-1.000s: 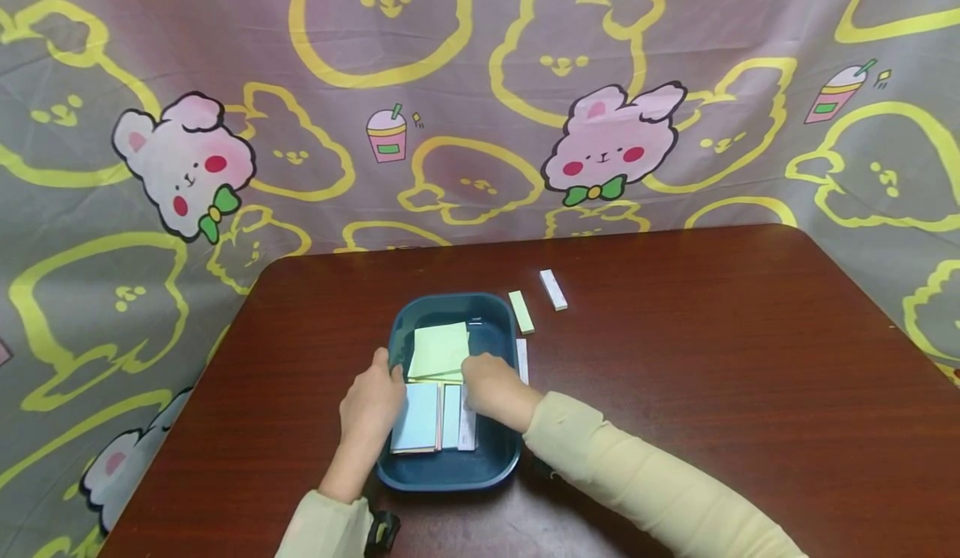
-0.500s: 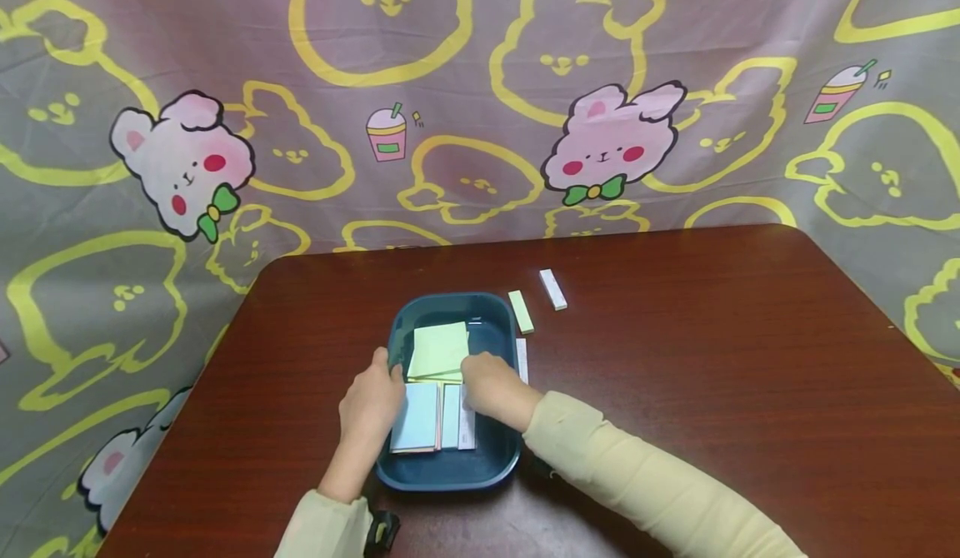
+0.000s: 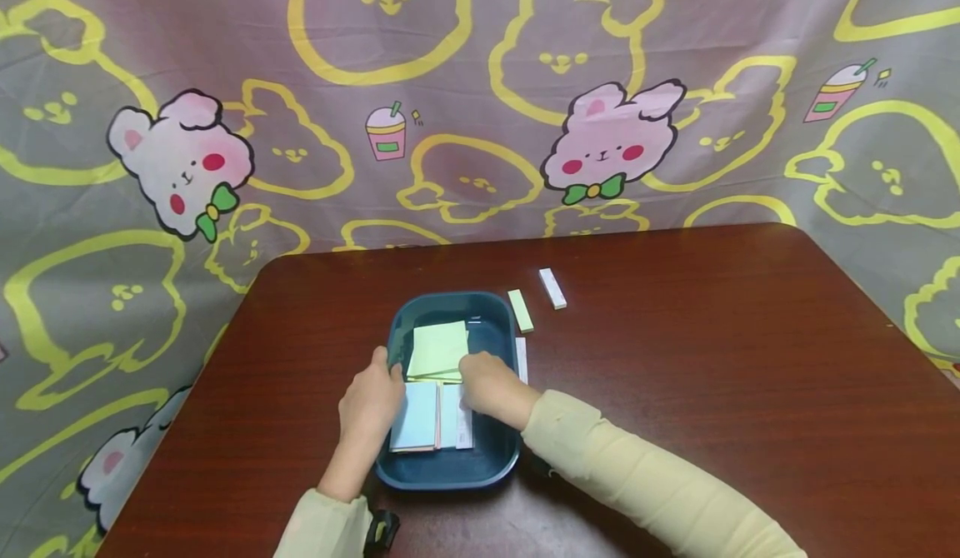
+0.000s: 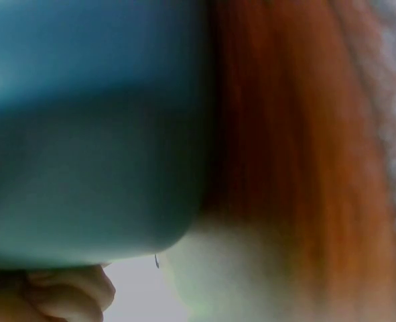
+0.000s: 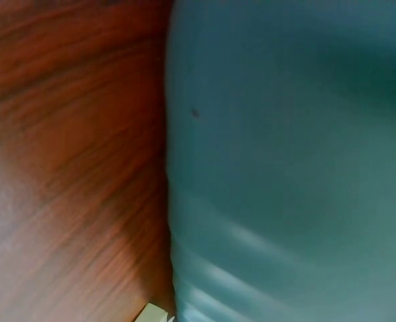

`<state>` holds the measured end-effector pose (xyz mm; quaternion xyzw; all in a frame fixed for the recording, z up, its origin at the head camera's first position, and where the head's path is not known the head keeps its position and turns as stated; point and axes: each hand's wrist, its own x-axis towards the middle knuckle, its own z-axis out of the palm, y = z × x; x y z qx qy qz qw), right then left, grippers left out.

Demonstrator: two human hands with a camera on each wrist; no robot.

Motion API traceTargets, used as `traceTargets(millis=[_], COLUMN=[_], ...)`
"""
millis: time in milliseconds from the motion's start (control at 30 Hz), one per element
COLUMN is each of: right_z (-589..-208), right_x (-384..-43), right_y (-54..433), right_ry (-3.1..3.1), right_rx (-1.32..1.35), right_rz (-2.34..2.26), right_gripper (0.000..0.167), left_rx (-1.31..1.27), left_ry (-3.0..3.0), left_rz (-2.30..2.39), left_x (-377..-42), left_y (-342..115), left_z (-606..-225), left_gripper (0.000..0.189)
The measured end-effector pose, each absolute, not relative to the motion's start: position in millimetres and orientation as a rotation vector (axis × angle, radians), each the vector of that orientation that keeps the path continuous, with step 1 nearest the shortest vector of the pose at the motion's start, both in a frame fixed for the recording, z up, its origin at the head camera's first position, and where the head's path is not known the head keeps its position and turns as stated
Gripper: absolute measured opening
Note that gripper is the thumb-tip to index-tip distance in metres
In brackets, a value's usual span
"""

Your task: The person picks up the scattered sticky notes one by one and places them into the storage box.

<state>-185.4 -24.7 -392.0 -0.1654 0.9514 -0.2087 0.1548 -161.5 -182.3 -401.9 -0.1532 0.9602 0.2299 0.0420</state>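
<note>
My left hand [image 3: 369, 404] holds the left rim of a dark blue tray [image 3: 420, 476], its thumb over the edge. In the left wrist view a few fingers [image 4: 77, 295] show beside the tray's wall [image 4: 97, 181]. Inside the tray my right hand [image 3: 491, 387], fingers curled, grips the far end of a narrow white sticky-note pad [image 3: 464, 430]; its fingertips are hidden. A narrow blue pad [image 3: 448, 416] lies against that one, next to a wider light blue sticky-note pad [image 3: 415, 416]. Square light green sticky notes [image 3: 438, 348] lie at the tray's far end.
On the brown table [image 3: 675, 358], right of the tray, lie a narrow green pad [image 3: 521, 311], a white one [image 3: 552, 288] and another white strip [image 3: 522, 361] close to the tray wall. A patterned cloth [image 3: 480, 108] hangs behind the table.
The narrow blue and white pads have shifted slightly left, and the dark gap beside the wider blue pad has closed. My left hand stays on the rim.
</note>
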Motion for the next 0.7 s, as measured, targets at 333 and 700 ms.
traceTargets(millis=[333,700], right_z=[-390.2,-389.0], right_x=[-184.6,-182.6], right_y=[-24.1,-22.6], right_ry=[2.706,2.737], right_rx=[-0.457,-0.515], right_rz=[-0.610,-0.564], right_gripper=[0.016,0.015], left_rx=[-0.466,-0.482], left_ry=[2.936,2.928], left_rz=[0.701,0.692], left_x=[-162.5,-161.0], left_y=[-182.1,-181.4], left_z=[-402.1,-400.9], left_gripper=[0.046,0.047])
